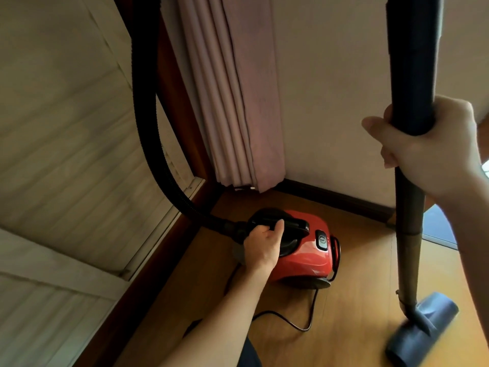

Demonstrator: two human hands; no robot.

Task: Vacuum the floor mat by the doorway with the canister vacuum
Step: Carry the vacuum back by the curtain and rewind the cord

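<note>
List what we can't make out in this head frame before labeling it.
- Floor mat: not in the head view at all; only wood floor shows.
- Power cord: its plug end runs behind the left forearm; no socket visible.
- Hose: top cut off by the upper edge, so its join to the wand is unseen.
- Floor nozzle: motion-blurred, floor contact unclear.
- Canister handle: partly covered by left hand fingers.
- Button label: too small.

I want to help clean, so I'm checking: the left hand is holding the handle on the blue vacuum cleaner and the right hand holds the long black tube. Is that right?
Almost. The head view shows the round canister vacuum is red, not blue. The rest holds: the left hand grips its black top handle, and the right hand holds the long black tube.
</note>
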